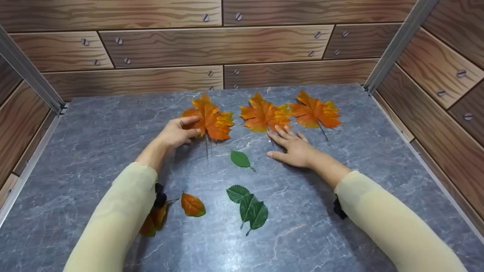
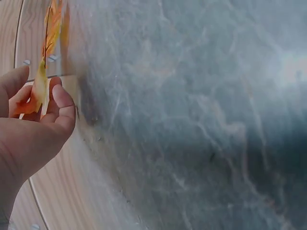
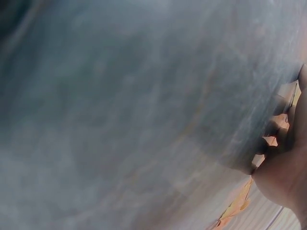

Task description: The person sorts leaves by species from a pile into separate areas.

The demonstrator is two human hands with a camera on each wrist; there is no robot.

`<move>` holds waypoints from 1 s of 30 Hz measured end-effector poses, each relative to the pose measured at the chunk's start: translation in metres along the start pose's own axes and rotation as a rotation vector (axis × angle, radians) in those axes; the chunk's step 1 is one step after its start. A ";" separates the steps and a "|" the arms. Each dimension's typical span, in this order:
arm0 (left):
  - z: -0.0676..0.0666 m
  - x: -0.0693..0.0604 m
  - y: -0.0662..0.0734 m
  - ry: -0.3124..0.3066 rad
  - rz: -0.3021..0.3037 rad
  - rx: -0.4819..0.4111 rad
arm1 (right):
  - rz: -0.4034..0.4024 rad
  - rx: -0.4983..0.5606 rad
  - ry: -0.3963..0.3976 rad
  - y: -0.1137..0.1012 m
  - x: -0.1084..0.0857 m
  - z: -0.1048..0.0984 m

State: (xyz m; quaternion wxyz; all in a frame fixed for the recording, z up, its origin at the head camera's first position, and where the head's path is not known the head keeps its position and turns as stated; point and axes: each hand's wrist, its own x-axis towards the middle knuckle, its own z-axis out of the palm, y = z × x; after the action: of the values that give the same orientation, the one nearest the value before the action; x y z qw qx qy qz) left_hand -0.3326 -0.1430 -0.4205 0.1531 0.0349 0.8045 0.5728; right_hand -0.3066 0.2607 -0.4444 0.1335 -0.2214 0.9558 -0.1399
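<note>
My left hand [image 1: 176,132] holds the left edge of an orange maple leaf [image 1: 211,119] between thumb and fingers. In the left wrist view the leaf [image 2: 41,91] runs between the thumb and the curled fingers. A second orange maple leaf [image 1: 261,113] lies in the middle of the row. My right hand [image 1: 297,149] is spread palm down, its fingertips at that leaf's lower edge and stem. To the right lies a third orange maple leaf [image 1: 314,109], close beside the middle one. The right wrist view shows the right hand [image 3: 283,167] only partly.
A single smooth green leaf [image 1: 240,159] lies between the hands. Nearer, several serrated green leaves [image 1: 248,207] overlap. An orange-green oval leaf [image 1: 193,205] lies by the left forearm, which partly covers more such leaves [image 1: 153,221]. Wood-patterned walls [image 1: 215,47] bound the grey marbled table [image 1: 302,241].
</note>
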 end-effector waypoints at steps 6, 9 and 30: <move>0.004 0.002 -0.002 -0.033 -0.020 -0.001 | 0.001 0.002 0.000 0.000 0.000 0.000; 0.006 0.002 -0.002 -0.048 -0.025 0.020 | 0.002 -0.001 0.001 0.001 0.000 0.000; -0.016 -0.021 0.018 -0.156 -0.031 0.241 | 0.000 -0.012 -0.003 0.002 0.002 0.001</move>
State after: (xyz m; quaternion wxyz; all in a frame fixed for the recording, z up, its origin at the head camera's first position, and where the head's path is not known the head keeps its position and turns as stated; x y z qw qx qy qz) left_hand -0.3197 -0.1565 -0.3946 0.2188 0.0848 0.8536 0.4651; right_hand -0.3090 0.2608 -0.4461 0.1336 -0.2224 0.9565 -0.1337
